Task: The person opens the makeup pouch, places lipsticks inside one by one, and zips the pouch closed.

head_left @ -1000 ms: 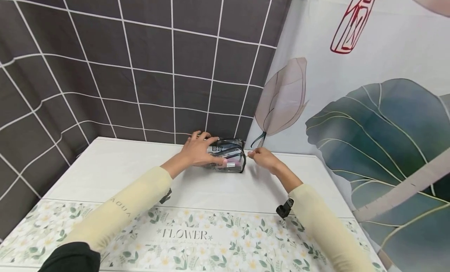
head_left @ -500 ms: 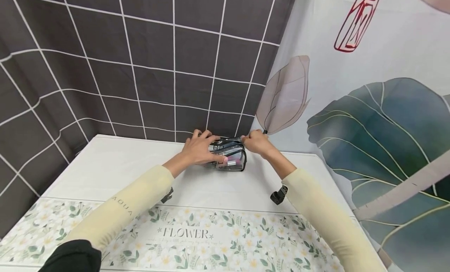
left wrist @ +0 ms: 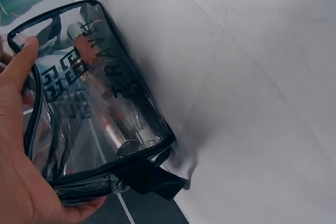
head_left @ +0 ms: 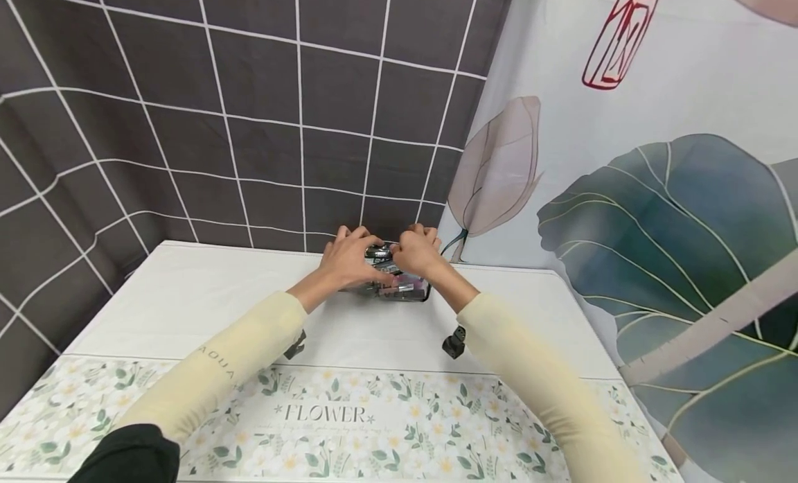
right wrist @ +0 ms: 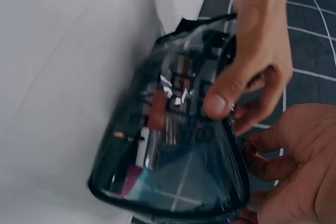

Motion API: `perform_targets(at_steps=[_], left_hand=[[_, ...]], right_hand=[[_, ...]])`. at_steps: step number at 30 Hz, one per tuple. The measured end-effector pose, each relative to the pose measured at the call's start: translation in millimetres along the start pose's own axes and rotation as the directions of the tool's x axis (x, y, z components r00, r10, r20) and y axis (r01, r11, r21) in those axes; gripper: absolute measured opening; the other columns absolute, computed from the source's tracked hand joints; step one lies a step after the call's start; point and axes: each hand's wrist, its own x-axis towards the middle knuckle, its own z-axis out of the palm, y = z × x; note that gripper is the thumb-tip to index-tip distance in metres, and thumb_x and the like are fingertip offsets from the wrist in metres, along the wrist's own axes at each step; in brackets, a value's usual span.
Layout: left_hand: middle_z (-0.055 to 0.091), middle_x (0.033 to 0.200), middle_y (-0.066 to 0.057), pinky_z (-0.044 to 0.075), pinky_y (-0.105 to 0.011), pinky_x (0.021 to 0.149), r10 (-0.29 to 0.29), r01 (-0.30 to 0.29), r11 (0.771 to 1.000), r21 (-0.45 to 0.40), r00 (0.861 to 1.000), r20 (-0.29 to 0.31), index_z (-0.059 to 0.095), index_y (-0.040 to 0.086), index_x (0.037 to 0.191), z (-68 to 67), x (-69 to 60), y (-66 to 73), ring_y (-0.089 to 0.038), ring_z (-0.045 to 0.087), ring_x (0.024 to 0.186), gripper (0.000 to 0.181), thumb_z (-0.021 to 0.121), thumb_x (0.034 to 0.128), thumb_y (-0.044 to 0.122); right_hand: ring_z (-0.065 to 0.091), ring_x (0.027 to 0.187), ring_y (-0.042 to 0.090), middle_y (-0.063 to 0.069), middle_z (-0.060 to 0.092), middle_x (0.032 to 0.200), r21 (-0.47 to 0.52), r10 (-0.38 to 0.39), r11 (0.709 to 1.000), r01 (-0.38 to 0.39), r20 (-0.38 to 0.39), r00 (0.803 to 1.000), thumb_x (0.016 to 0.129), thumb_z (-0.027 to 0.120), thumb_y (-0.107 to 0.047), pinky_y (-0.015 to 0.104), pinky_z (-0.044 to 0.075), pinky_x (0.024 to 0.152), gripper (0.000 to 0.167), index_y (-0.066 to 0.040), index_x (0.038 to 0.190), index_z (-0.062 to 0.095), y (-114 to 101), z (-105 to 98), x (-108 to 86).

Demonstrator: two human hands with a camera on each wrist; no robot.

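A clear cosmetic pouch (head_left: 405, 289) with black piping and black lettering stands at the back of the white tabletop. Lipsticks (right wrist: 149, 148) and other small tubes show through its plastic. My left hand (head_left: 346, 265) grips the pouch from its left side, thumb across the front face in the left wrist view. My right hand (head_left: 416, 251) has curled fingers at the zipper along the pouch's top edge, close to the left hand. The zipper pull itself is hidden behind these fingers. A black strap tab (left wrist: 152, 179) sticks out from one end of the pouch.
Behind the table hangs a dark cloth with a white grid (head_left: 249, 123). A pale cloth with a leaf print (head_left: 673, 226) hangs to the right. A floral runner (head_left: 324, 427) marked FLOWER covers the table's front. Black wrist cameras (head_left: 454, 342) sit at the sleeves.
My right hand has moved from the pouch's right end leftward along its top edge, toward the left hand. The left hand keeps its grip and the pouch has barely shifted.
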Motion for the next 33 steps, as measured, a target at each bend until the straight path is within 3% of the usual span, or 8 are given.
perform_targets(at_steps=[5,9,13,16,20,24,28,33], left_hand=[[0.062,0.152,-0.005,0.057,-0.059,0.1,-0.001,0.001,1.0,0.003,1.0,-0.016,0.07,0.023,0.154,0.2,0.1,-3.6,-0.034,0.053,0.13,0.101,0.093,0.0736,0.079],[0.062,0.153,-0.007,0.058,-0.061,0.099,-0.005,0.005,1.0,-0.014,1.0,-0.012,0.069,0.022,0.155,0.3,0.7,-7.2,-0.035,0.052,0.131,0.098,0.093,0.0767,0.076],[0.058,0.158,-0.009,0.055,-0.068,0.107,0.003,-0.002,0.999,-0.053,1.0,0.016,0.064,0.022,0.157,-0.4,3.2,-9.2,-0.042,0.051,0.139,0.094,0.088,0.0825,0.076],[0.058,0.156,-0.013,0.048,-0.076,0.114,0.014,-0.011,0.997,-0.074,0.999,0.037,0.066,0.018,0.143,-4.5,4.1,-8.0,-0.049,0.052,0.142,0.074,0.081,0.0938,0.071],[0.062,0.152,-0.015,0.026,-0.089,0.127,0.01,-0.006,0.997,-0.071,0.999,0.05,0.077,0.011,0.11,-14.1,4.4,0.8,-0.052,0.056,0.142,0.04,0.07,0.1081,0.05],[0.063,0.156,-0.015,0.003,-0.091,0.131,-0.065,0.073,0.994,-0.086,0.993,0.099,0.084,0.005,0.1,-18.8,8.9,17.3,-0.052,0.047,0.158,0.037,0.06,0.1065,0.033],[0.054,0.17,-0.02,-0.01,-0.082,0.135,-0.184,0.21,0.971,-0.114,0.961,0.206,0.079,-0.002,0.116,-19.6,16.9,32.8,-0.049,0.019,0.175,0.044,0.049,0.0979,0.025],[0.035,0.184,-0.019,-0.017,-0.076,0.136,-0.283,0.345,0.931,-0.12,0.889,0.359,0.061,-0.001,0.156,-25.0,27.2,43.0,-0.043,0.001,0.179,0.063,0.043,0.1004,0.022]], right_hand=[[0.026,0.162,0.053,0.028,0.042,0.176,-0.02,-0.059,0.998,0.058,-0.038,0.998,0.116,0.055,-0.022,0.066,0.024,0.134,0.042,-0.007,0.078,0.067,-8,10,3.1],[0.028,0.164,0.051,0.027,0.048,0.174,0.021,-0.131,0.991,0.133,-0.096,0.987,0.116,0.059,-0.026,0.069,0.022,0.135,0.046,-0.002,0.079,0.076,1,10,3.3],[0.038,0.162,0.049,0.025,0.052,0.172,0.11,-0.163,0.975,0.193,-0.238,0.958,0.115,0.061,-0.028,0.07,0.029,0.134,0.035,0.0,0.108,0.082,22,9,2.1],[0.045,0.161,0.049,0.025,0.049,0.174,0.162,-0.189,0.957,0.241,-0.285,0.94,0.115,0.057,-0.025,0.067,0.036,0.133,0.037,-0.001,0.137,0.075,38,12,-1.1],[0.041,0.166,0.047,0.024,0.042,0.18,0.111,-0.26,0.952,0.286,-0.204,0.944,0.119,0.048,-0.026,0.065,0.038,0.136,0.049,-0.004,0.16,0.061,51,22,-6.2],[0.026,0.175,0.041,0.021,0.034,0.184,-0.033,-0.288,0.958,0.286,-0.12,0.95,0.121,0.036,-0.029,0.063,0.027,0.141,0.056,-0.006,0.171,0.048,55,32,-10.6],[0.01,0.179,0.037,0.016,0.025,0.188,-0.119,-0.273,0.958,0.262,-0.084,0.958,0.122,0.029,-0.03,0.058,0.014,0.146,0.059,-0.009,0.176,0.038,54,32,-12.6],[-0.005,0.18,0.034,0.012,0.012,0.191,-0.151,-0.247,0.959,0.239,-0.036,0.968,0.122,0.026,-0.032,0.056,0.007,0.146,0.06,-0.016,0.18,0.031,52,29,-11.6]])
